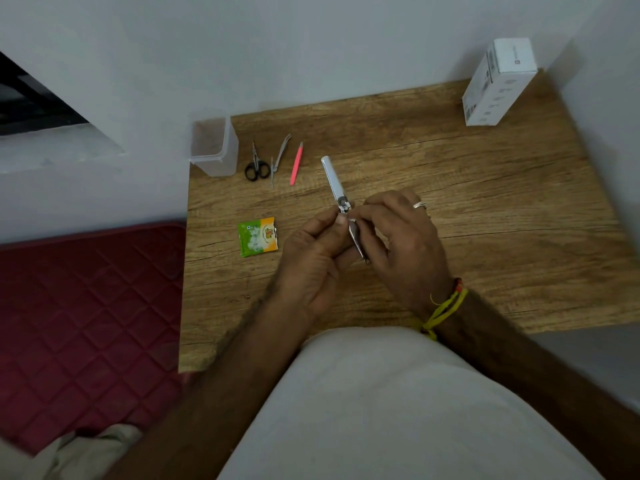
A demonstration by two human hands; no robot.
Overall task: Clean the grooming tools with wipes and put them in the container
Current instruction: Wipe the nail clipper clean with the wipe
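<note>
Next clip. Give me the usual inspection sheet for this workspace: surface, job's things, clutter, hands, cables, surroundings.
Surface: wooden table, in a wall corner.
Job's things: clear plastic container at the table's far left corner, nothing visible inside; black-handled scissors, metal cuticle nipper and pink tweezers lying beside it; nail clipper held in both hands, lever swung open; wipe sachet flat on the table.
Clutter: white carton box at the far right.
Hands: left hand and right hand both pinch the clipper.
Cables: nothing seen.
Surroundings: white wall; red quilted mat to the left.
</note>
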